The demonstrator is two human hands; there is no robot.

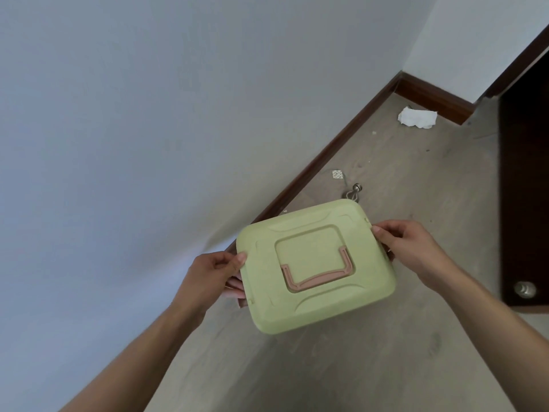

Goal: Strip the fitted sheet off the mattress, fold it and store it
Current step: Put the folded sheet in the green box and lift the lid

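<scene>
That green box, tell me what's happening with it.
A person holds the green box with both hands above the floor, near the wall. The left hand grips one side edge, the right hand the opposite one. Its pink handle lies flat on the lid. No sheet or mattress is in view.

The head camera looked steeply down, tilted, close over a green lid point(315, 267), the floor point(386, 337) and wall point(133, 114) behind.

Both hands gripping, arms reaching forward

Left hand point(214, 270) has its thumb on top and fingers point(234, 285) curled beneath; right hand point(407, 248) pinches likewise from the right, both bare forearms stretched out from near.
</scene>
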